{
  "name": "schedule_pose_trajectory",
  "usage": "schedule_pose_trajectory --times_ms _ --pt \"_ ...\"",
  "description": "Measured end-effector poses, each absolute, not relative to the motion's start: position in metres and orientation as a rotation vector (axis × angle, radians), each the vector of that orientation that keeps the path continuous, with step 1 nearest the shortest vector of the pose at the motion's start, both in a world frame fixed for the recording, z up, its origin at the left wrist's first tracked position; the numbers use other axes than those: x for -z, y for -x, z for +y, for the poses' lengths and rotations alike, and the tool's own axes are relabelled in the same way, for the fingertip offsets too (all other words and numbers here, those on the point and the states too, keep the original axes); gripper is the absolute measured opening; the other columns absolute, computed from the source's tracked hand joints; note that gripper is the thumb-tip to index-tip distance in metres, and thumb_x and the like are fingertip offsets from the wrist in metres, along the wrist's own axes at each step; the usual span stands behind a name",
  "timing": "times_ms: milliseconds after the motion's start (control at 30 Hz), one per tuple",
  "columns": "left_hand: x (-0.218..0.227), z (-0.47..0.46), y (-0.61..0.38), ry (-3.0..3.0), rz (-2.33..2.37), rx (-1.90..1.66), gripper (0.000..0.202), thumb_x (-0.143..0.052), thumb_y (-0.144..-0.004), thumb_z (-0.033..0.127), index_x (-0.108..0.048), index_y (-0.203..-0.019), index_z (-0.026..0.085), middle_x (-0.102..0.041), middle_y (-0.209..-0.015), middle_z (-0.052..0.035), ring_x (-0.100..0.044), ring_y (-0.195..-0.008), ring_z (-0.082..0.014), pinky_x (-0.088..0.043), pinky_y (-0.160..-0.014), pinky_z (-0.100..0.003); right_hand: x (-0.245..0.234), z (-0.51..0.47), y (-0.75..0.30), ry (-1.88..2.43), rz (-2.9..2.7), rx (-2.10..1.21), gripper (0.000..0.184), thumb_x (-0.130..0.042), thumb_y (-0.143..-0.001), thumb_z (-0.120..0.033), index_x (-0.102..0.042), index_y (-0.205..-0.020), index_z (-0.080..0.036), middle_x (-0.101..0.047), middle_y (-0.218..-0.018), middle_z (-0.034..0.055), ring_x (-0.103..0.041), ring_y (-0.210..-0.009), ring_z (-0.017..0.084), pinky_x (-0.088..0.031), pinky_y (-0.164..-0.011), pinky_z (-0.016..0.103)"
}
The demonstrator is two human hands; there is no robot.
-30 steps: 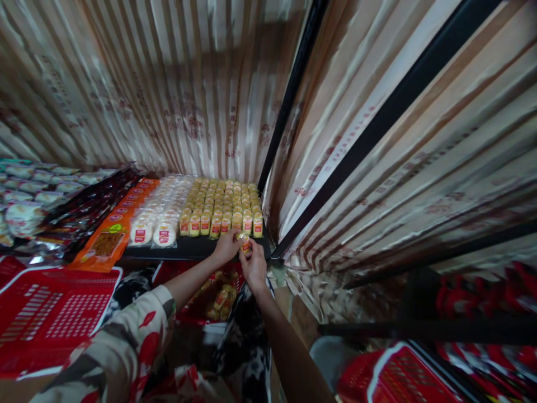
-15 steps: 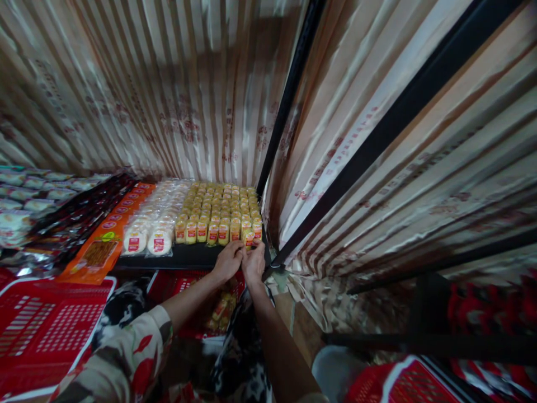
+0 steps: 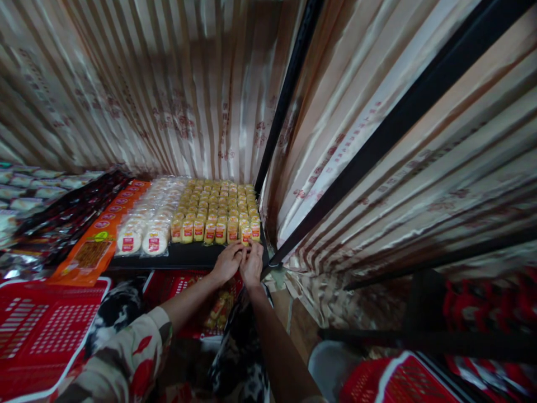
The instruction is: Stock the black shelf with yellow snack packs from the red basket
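Small yellow wrapped packets (image 3: 220,232) with red labels stand in tight rows on a black shelf (image 3: 176,256). At the front right of these rows, my left hand (image 3: 229,261) and my right hand (image 3: 251,264) are close together with fingers curled in. Their fingertips are at the lower edge of one yellow packet (image 3: 246,233) in the front row, partly covering it. Left of the yellow rows lie round white packets (image 3: 154,242) in clear wrap. Below my hands, a red basket (image 3: 165,288) holds more yellow packets (image 3: 218,310).
An orange snack bag (image 3: 90,257) and dark shiny packs (image 3: 67,215) lie further left. Red baskets (image 3: 46,330) are on the floor at both sides. A black post (image 3: 289,101) and a slanting black bar (image 3: 377,140) stand before pleated curtains (image 3: 201,84).
The yellow packet between my hands has moved back and down into line with the front row. My fingers stay at its lower edge. The view has shifted slightly.
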State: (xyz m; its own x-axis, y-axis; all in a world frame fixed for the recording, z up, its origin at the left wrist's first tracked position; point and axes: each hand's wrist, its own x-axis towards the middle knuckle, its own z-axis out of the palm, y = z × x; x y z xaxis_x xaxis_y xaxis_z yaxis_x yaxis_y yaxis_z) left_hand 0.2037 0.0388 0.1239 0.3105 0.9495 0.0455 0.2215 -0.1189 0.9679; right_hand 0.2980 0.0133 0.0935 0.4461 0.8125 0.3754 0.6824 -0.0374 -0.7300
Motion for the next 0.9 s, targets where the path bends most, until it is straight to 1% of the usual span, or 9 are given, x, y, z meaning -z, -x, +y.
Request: schedule_pose_trajectory --times_ms 200,300,400,467,533,633,700,767,900 --pt "-0.123 0.036 -0.199 -1.603 1.111 -0.916 0.028 -0.050 -0.074 0.004 -0.069 -0.085 0.020 -0.059 -0.122 -0.0046 -0.050 -0.117 -0.0197 -0.030 -0.108 -0.033 -0.093 0.014 -0.298 1.784 -1.331 -0.176 0.035 -0.036 -0.087 -0.019 -0.050 -0.119 -0.015 -0.047 -0.114 0.0133 -0.051 -0.105 0.020 -0.044 -0.090 0.034" --pt "-0.122 0.028 -0.188 -1.728 1.144 -0.947 0.026 -0.047 -0.076 0.005 -0.068 -0.085 0.018 -0.062 -0.109 -0.0078 -0.056 -0.106 -0.0195 -0.038 -0.100 -0.031 -0.094 0.010 -0.298 1.750 -1.283 -0.179 0.034 -0.034 -0.087 -0.020 -0.053 -0.115 -0.014 -0.048 -0.113 0.0139 -0.050 -0.106 0.020 -0.045 -0.089 0.033" --pt "-0.118 0.014 -0.169 -1.836 1.160 -0.906 0.025 -0.045 -0.078 0.009 -0.067 -0.085 0.017 -0.065 -0.092 -0.0068 -0.059 -0.091 -0.0180 -0.044 -0.088 -0.029 -0.093 -0.003 -0.294 1.684 -1.290 -0.213 0.030 -0.034 -0.088 -0.023 -0.055 -0.108 -0.014 -0.054 -0.104 0.0129 -0.054 -0.095 0.018 -0.047 -0.082 0.030" --pt "-0.112 0.003 -0.152 -1.883 1.156 -0.820 0.024 -0.044 -0.078 0.010 -0.066 -0.082 0.018 -0.065 -0.085 -0.0049 -0.059 -0.084 -0.0164 -0.045 -0.083 -0.027 -0.089 -0.017 -0.289 1.642 -1.355 -0.271 0.027 -0.037 -0.088 -0.026 -0.057 -0.102 -0.015 -0.058 -0.091 0.0088 -0.057 -0.081 0.015 -0.048 -0.076 0.027" --pt "-0.101 -0.008 -0.135 -1.895 1.164 -0.717 0.024 -0.043 -0.078 0.011 -0.066 -0.080 0.018 -0.065 -0.082 -0.0037 -0.059 -0.082 -0.0153 -0.045 -0.081 -0.026 -0.084 -0.031 -0.280 1.603 -1.459 -0.357 0.025 -0.039 -0.088 -0.028 -0.059 -0.096 -0.016 -0.061 -0.082 0.0053 -0.058 -0.073 0.014 -0.048 -0.072 0.025" --pt "-0.076 -0.019 -0.116 -1.806 1.279 -0.491 0.024 -0.043 -0.080 0.013 -0.067 -0.077 0.017 -0.067 -0.083 -0.0044 -0.060 -0.084 -0.0164 -0.044 -0.082 -0.027 -0.076 -0.040 -0.267 1.620 -1.680 -0.525 0.023 -0.041 -0.087 -0.024 -0.061 -0.093 -0.018 -0.066 -0.086 0.0046 -0.061 -0.080 0.014 -0.047 -0.076 0.024" --pt "-0.057 -0.021 -0.108 -1.657 1.378 -0.331 0.022 -0.046 -0.078 0.012 -0.067 -0.075 0.016 -0.068 -0.084 -0.0050 -0.061 -0.086 -0.0176 -0.044 -0.082 -0.027 -0.070 -0.037 -0.260 1.756 -1.892 -0.663 0.024 -0.040 -0.087 -0.019 -0.062 -0.098 -0.018 -0.067 -0.094 0.0058 -0.061 -0.089 0.014 -0.045 -0.082 0.024" --pt "-0.039 -0.020 -0.105 -1.515 1.424 -0.246 0.021 -0.049 -0.074 0.008 -0.068 -0.075 0.016 -0.070 -0.084 -0.0048 -0.062 -0.087 -0.0180 -0.045 -0.080 -0.026 -0.064 -0.027 -0.255 1.916 -2.095 -0.798 0.024 -0.043 -0.086 -0.015 -0.062 -0.101 -0.016 -0.068 -0.098 0.0088 -0.061 -0.094 0.016 -0.044 -0.082 0.025" --pt "-0.009 -0.018 -0.107 -1.363 1.456 -0.213 0.019 -0.053 -0.069 0.004 -0.068 -0.073 0.014 -0.069 -0.072 -0.0056 -0.064 -0.078 -0.0201 -0.048 -0.072 -0.028 -0.041 -0.003 -0.241 2.075 -2.244 -0.934 0.015 -0.058 -0.078 -0.013 -0.067 -0.090 -0.012 -0.069 -0.093 0.0138 -0.063 -0.091 0.023 -0.045 -0.079 0.029"
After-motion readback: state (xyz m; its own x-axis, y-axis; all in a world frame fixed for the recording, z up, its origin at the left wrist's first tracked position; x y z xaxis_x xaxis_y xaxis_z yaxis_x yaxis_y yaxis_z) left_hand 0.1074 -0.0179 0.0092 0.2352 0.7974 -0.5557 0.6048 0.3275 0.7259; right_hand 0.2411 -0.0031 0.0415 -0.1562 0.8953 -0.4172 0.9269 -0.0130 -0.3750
